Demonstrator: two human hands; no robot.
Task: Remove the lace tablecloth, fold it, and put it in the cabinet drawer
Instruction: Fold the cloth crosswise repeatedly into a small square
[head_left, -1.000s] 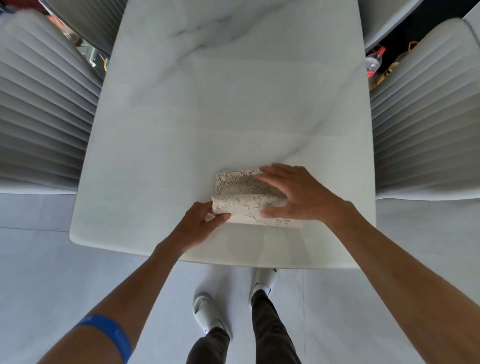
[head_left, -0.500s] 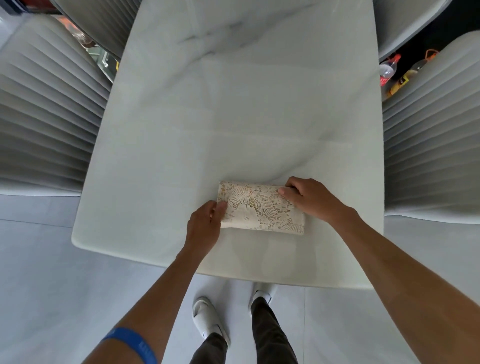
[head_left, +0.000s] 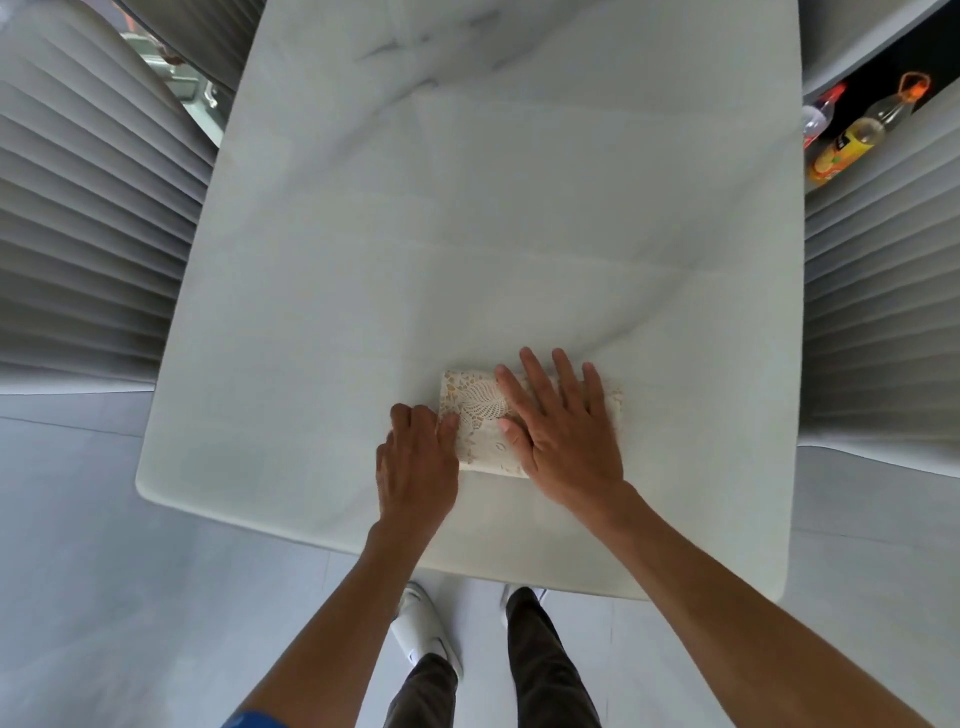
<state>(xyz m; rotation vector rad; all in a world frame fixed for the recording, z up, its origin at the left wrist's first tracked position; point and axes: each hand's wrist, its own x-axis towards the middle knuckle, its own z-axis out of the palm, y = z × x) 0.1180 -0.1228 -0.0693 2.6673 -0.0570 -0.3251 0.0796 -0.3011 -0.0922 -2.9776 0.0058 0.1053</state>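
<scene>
A person stood at the near end of a white marble table (head_left: 467, 234), with the lace tablecloth (head_left: 475, 415) folded down to a small cream packet lying flat on the stone close to the near edge. The packet's long axis ran across the table from left to right, with its right end a little nearer the camera than its left, and its short ends faced the two ribbed grey chairs (head_left: 78, 234) at the sides. The right hand (head_left: 563, 423) lay spread flat on top of the packet, fingers straight and splayed toward the far end of the table, covering most of its right half. The left hand (head_left: 418, 462) sat at the packet's left end with its fingers curled; they appeared to pinch the near-left corner of the cloth, though the fingertips were partly hidden. Two bottles (head_left: 844, 143), one with an orange label, stood on the floor beyond the right-hand chair. The person's white shoes (head_left: 421, 629) showed below the table edge.
</scene>
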